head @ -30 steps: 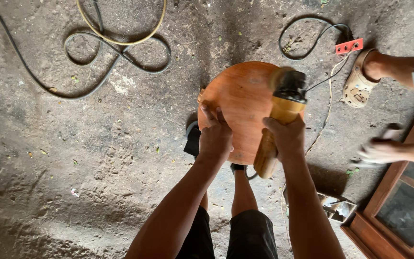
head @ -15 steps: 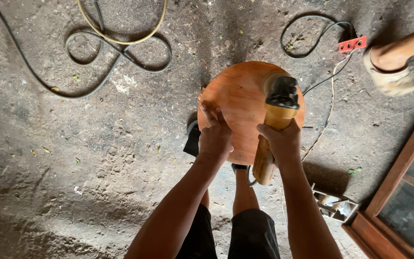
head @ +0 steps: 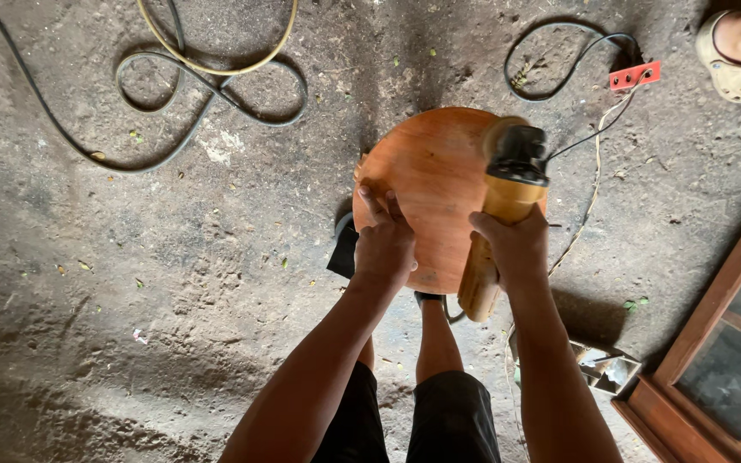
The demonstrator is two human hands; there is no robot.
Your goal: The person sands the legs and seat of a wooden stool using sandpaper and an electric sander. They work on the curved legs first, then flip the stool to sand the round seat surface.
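Round wooden disc (head: 435, 184): orange-brown, flat face up, held over a dusty concrete floor (head: 173, 283); landmark for all entries below.
Left hand (head: 383, 244): on the disc's near-left edge, fingers spread slightly and pressed flat on the wood.
Right hand (head: 516, 249): at the disc's near-right edge, fingers wrapped tight around the yellow body of a power sander (head: 503, 214); the sander's dark head lies over the disc's far-right rim.
Red plug strip (head: 635, 75): beyond the disc, far right, thin cord leading back.
Coiled black and yellow cables (head: 207, 77): beyond the disc, left.
Wooden window frame (head: 722, 343): right of the disc, near side.
Another person's sandalled foot (head: 739, 51): far right corner.
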